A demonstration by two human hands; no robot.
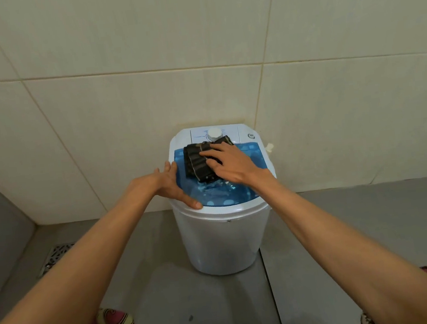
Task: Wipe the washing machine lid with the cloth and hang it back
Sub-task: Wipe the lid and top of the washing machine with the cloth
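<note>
Head view looks down at a small white washing machine (227,241) that stands on a grey floor (168,288) against a tiled wall (119,106). Its blue see-through lid (237,193) is shut on top. A dark cloth (197,162) with thin pale stripes lies on the far half of the lid, close to the back edge and just in front of the white knob (215,134). The right hand (230,163) lies flat on the cloth with its fingers spread apart, and it presses down on the right part of the cloth. It does not pinch or wrap the cloth. The left part of the cloth sticks out past the fingertips. The left hand (173,185) is open too. It rests on the left rim of the machine, with the thumb on the near left edge of the lid. It does not touch the cloth. A metal drain (54,258) sits in the floor near the left wall.
</note>
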